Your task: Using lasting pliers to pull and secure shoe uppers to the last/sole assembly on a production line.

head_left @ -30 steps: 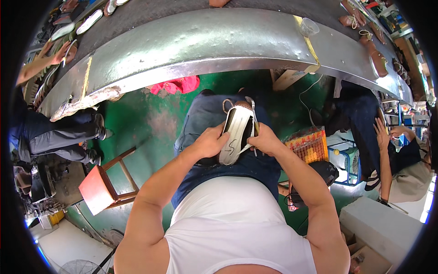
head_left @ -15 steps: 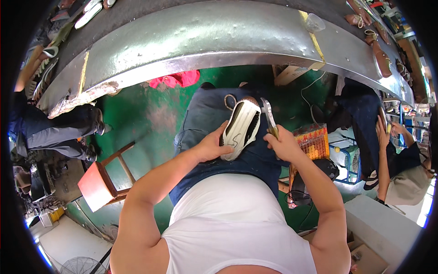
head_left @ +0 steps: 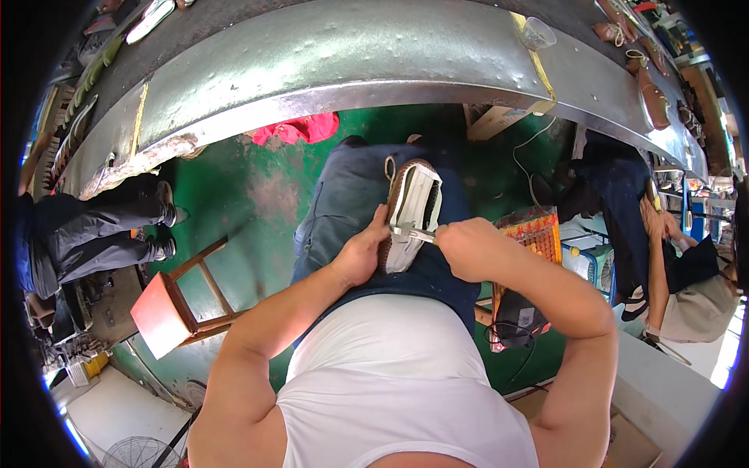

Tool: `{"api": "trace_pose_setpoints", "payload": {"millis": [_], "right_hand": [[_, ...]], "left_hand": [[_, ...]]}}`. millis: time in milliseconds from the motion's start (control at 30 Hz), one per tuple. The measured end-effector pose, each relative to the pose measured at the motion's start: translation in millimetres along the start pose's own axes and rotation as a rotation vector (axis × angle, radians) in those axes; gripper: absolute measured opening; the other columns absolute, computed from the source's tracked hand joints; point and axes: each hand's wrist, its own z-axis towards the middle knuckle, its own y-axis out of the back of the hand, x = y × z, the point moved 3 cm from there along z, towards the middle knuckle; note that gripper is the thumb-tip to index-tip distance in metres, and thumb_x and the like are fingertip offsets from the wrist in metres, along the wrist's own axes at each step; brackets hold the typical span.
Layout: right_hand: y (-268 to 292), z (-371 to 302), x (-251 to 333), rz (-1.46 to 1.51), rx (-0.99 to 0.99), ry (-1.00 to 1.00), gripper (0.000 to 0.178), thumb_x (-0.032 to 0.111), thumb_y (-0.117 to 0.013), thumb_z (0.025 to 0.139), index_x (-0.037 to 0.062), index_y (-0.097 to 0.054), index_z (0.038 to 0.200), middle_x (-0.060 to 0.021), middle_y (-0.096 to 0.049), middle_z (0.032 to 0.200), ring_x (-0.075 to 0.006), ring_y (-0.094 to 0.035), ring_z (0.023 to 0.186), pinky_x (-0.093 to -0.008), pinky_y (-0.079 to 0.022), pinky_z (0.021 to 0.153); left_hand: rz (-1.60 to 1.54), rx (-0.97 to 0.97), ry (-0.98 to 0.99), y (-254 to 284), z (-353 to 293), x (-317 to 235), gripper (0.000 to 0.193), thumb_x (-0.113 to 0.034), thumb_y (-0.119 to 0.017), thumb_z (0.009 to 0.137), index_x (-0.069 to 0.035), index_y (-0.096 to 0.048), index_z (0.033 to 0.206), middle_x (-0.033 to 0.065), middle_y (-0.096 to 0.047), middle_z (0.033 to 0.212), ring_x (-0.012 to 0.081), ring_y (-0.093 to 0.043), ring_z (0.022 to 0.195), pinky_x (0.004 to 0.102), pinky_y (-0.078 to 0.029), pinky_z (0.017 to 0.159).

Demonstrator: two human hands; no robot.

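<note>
An unfinished brown shoe rests sole-up on my lap, its pale bottom facing me and a lace loop hanging from its side. Around its left edge my left hand is closed, steadying it. In the fist of my right hand are metal lasting pincers, lying crosswise over the lower half of the shoe bottom. Their head touches or nearly touches the left edge, close to my left fingers; whether the jaws pinch material cannot be made out. Most of the handle is hidden in my palm.
A metal-covered bench spans the front, with a clear plastic cup and brown shoes on it. A red-seated stool stands left. People sit at both sides. At right are a beaded seat mat and a black device.
My right hand has turned inward and brought the pincers from beside the shoe across its bottom. The shoe has tilted, showing more of its brown side, and my left grip has shifted slightly.
</note>
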Motion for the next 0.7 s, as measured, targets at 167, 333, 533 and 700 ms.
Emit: {"api": "trace_pose_setpoints", "payload": {"millis": [167, 333, 533, 700], "right_hand": [[-31.2, 24.9, -14.3, 0.133, -0.078, 0.142, 0.018, 0.016, -0.062, 0.084, -0.0007, -0.064, 0.093, -0.0216, -0.069, 0.086, -0.0366, -0.068, 0.083, -0.0462, -0.053, 0.074], [-72.6, 23.2, 4.6, 0.341, -0.46, 0.11, 0.02, 0.019, -0.062, 0.086, 0.0, -0.057, 0.092, -0.0216, -0.065, 0.088, -0.0385, -0.065, 0.084, -0.0484, -0.052, 0.074], [-47.2, 6.9, -23.6, 0.358, -0.103, 0.012, 0.039, 0.013, -0.062, 0.085, -0.007, -0.055, 0.117, -0.0251, -0.064, 0.104, -0.0397, -0.063, 0.099, -0.0451, -0.051, 0.086], [-50.1, 20.4, -32.0, 0.154, -0.564, -0.03, 0.049, 0.006, -0.06, 0.084, -0.0114, -0.049, 0.128, -0.0252, -0.059, 0.117, -0.0377, -0.059, 0.11, -0.0437, -0.053, 0.088]], "left_hand": [[-0.254, -0.266, 0.119, -9.5, 8.1, -3.2, 0.074, -0.057, -0.022, 0.104, -0.004, -0.02, 0.155, 0.0126, -0.032, 0.156, 0.0235, -0.035, 0.141, 0.0345, -0.027, 0.116], [0.056, -0.517, -0.019, 8.5, 29.3, 11.2, 0.065, -0.05, -0.023, 0.106, -0.003, -0.041, 0.147, 0.0144, -0.052, 0.141, 0.0249, -0.05, 0.129, 0.0319, -0.038, 0.108], [0.562, -0.641, -0.103, 8.7, 28.0, 0.8, 0.057, -0.039, -0.029, 0.106, 0.004, -0.06, 0.125, 0.0237, -0.069, 0.107, 0.035, -0.065, 0.106, 0.0367, -0.047, 0.093], [0.849, -0.5, -0.38, -5.5, 22.2, -10.6, 0.045, -0.029, -0.036, 0.105, -0.001, -0.051, 0.137, 0.0265, -0.063, 0.121, 0.0422, -0.061, 0.111, 0.0406, -0.048, 0.096]]}}
